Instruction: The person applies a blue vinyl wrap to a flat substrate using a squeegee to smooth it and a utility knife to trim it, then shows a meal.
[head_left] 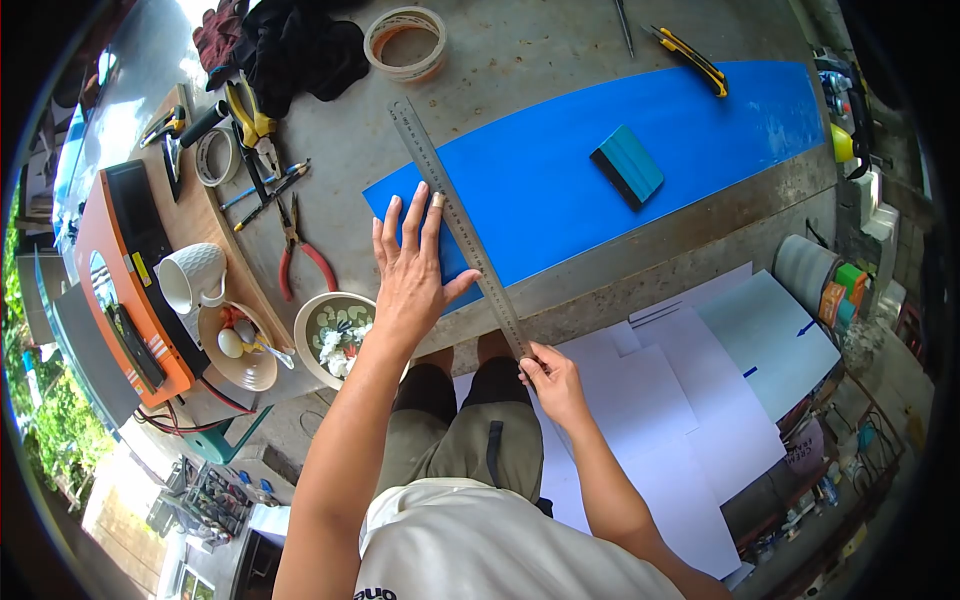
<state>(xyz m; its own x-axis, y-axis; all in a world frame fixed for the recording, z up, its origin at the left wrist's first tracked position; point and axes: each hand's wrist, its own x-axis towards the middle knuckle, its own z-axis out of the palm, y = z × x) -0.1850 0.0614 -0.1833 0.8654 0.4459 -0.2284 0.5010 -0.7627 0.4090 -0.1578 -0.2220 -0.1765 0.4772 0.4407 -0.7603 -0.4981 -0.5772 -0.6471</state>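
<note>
A steel ruler (468, 240) lies slantwise across the left part of a blue sheet (540, 170), its lower end reaching past the table edge. My left hand (412, 265) rests flat by the ruler with fingers spread, the thumb and a fingertip touching it; one finger wears a tan wrap. The ruler's near end is pinched between the thumb and fingers of my right hand (553, 383). On the sheet sits a teal squeegee (632, 165) with a dark edge. A yellow-and-black utility knife (690, 60) lies across the sheet's far edge.
A tape roll (405, 44) and dark cloth (300, 50) lie at the back. Leftward are red-handled pliers (292, 245), a bowl (340, 335) of scraps, a white cup (192, 278) and an orange-and-black device (135, 290). White sheets (640, 400) lie below the table edge.
</note>
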